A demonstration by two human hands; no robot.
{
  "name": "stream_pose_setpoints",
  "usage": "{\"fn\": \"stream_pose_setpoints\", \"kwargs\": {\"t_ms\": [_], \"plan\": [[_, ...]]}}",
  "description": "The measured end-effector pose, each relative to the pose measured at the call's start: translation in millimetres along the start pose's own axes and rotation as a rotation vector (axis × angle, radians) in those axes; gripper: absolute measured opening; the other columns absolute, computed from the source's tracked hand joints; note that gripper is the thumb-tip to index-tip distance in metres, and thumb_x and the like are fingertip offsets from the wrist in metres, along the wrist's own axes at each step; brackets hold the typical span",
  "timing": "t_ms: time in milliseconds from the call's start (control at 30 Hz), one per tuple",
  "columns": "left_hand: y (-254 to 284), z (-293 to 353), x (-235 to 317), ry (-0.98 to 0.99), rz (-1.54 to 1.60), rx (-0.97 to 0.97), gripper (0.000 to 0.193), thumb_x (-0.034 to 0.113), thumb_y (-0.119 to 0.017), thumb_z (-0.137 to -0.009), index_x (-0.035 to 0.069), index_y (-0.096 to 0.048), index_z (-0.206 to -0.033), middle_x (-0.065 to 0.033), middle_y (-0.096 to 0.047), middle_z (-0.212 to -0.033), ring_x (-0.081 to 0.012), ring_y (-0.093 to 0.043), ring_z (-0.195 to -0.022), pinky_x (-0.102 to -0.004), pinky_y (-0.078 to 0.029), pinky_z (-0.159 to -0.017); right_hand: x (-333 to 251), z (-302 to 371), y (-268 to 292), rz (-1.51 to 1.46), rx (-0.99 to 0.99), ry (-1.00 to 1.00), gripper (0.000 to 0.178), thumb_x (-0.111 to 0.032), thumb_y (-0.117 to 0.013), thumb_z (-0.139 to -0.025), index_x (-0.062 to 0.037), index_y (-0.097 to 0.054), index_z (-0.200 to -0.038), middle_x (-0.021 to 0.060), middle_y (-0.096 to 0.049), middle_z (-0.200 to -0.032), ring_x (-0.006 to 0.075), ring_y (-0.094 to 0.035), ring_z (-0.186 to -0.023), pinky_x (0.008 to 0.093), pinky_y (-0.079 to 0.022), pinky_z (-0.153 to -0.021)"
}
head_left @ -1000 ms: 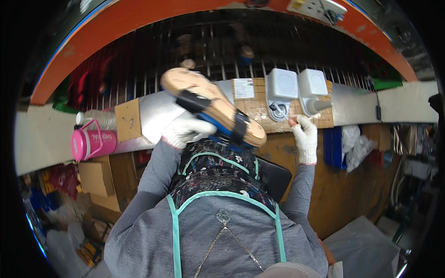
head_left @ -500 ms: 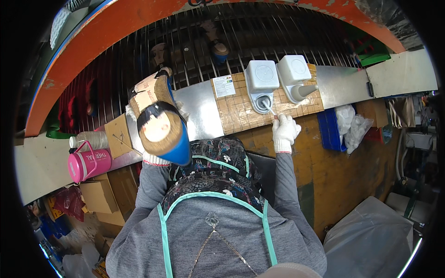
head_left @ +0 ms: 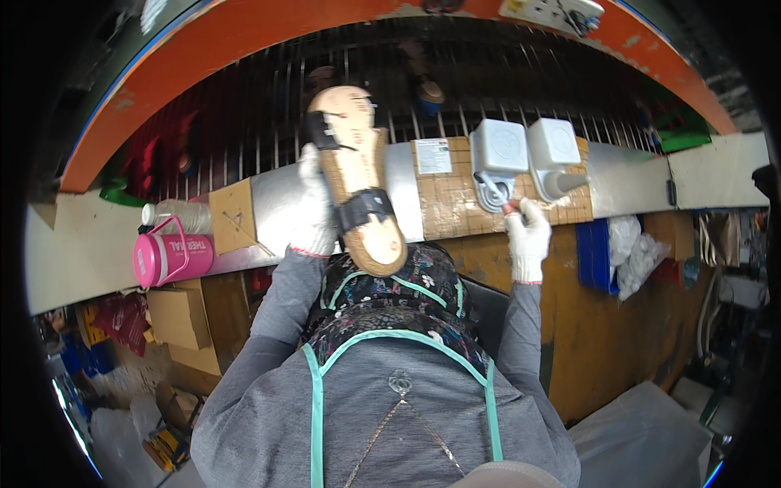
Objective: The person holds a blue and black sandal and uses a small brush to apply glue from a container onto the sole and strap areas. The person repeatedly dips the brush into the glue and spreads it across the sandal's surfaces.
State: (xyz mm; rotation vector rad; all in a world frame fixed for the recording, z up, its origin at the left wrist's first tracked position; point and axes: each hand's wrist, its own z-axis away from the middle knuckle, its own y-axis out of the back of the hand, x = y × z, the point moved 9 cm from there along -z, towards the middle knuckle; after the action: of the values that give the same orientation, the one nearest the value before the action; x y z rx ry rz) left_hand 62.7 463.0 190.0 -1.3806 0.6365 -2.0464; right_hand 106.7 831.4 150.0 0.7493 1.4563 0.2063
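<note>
My left hand [head_left: 312, 207], in a white knit glove, grips a sandal [head_left: 351, 175] by its left side. The sandal stands lengthwise before me, pale footbed facing up, with black straps across it and a tan woven edge. Gloved but with reddish fingertips showing, my right hand [head_left: 529, 233] pinches the end of a thin white stick [head_left: 490, 185]. That stick leans in the round opening of a white plastic pot [head_left: 499, 148]. Its tip is hidden inside the opening. Beside it stands a second white pot [head_left: 555, 142] with a grey cone-shaped spout.
Both pots rest on a taped cardboard sheet [head_left: 443, 199] over a metal ledge [head_left: 399, 183]. Beyond runs a rack of metal rods [head_left: 244, 146] carrying more footwear. At left are a pink jug [head_left: 175, 254] and a clear bottle [head_left: 183, 215]; at right, a blue bin [head_left: 596, 256].
My left hand has turned the sandal so its footbed faces up instead of its blue underside, and moved it rightward. My right hand stays by the pot, still pinching the stick. The view has shifted.
</note>
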Motion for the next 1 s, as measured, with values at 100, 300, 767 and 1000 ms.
{"fn": "stream_pose_setpoints", "kwargs": {"t_ms": [100,300,767,1000], "plan": [[-28,19,6,-0.032,-0.103,-0.082,0.079,0.069,-0.050,-0.094,0.005,-0.048,-0.142,-0.0140,-0.064,-0.128,-0.0236,-0.066,-0.112,-0.0374,-0.056,-0.096,-114,3,20,-0.127,0.127,0.459,0.020,-0.008,-0.083,-0.076,-0.0035,-0.077,-0.094,0.0064,-0.068,-0.090,0.0206,-0.062,-0.084,0.0328,-0.049,-0.072],[-43,35,25,-0.218,-0.337,-0.155,0.058,0.055,-0.053,-0.100,0.003,-0.061,-0.126,-0.0062,-0.067,-0.115,-0.0128,-0.062,-0.106,-0.0308,-0.051,-0.095,-213,33,-8,-0.221,-0.084,0.540,0.022,-0.003,-0.083,-0.076,-0.0046,-0.077,-0.097,0.0072,-0.068,-0.096,0.0208,-0.061,-0.093,0.0312,-0.050,-0.080],[-23,55,46,-0.309,-0.631,-0.081,0.076,0.059,-0.066,-0.089,-0.003,-0.056,-0.133,-0.0092,-0.066,-0.118,-0.0156,-0.061,-0.110,-0.0302,-0.048,-0.099,-269,7,-50,-0.138,-0.147,0.646,0.019,-0.019,-0.081,-0.083,-0.0035,-0.077,-0.094,0.0046,-0.063,-0.088,0.0150,-0.056,-0.078,0.0288,-0.042,-0.068],[-25,55,54,-0.351,-0.587,-0.102,0.076,0.061,-0.064,-0.090,-0.003,-0.058,-0.130,-0.0087,-0.067,-0.116,-0.0142,-0.062,-0.107,-0.0292,-0.049,-0.096,-288,-7,-52,-0.170,-0.137,0.751,0.019,-0.018,-0.081,-0.081,-0.0033,-0.077,-0.093,0.0067,-0.067,-0.090,0.0183,-0.060,-0.081,0.0312,-0.044,-0.073]]}}
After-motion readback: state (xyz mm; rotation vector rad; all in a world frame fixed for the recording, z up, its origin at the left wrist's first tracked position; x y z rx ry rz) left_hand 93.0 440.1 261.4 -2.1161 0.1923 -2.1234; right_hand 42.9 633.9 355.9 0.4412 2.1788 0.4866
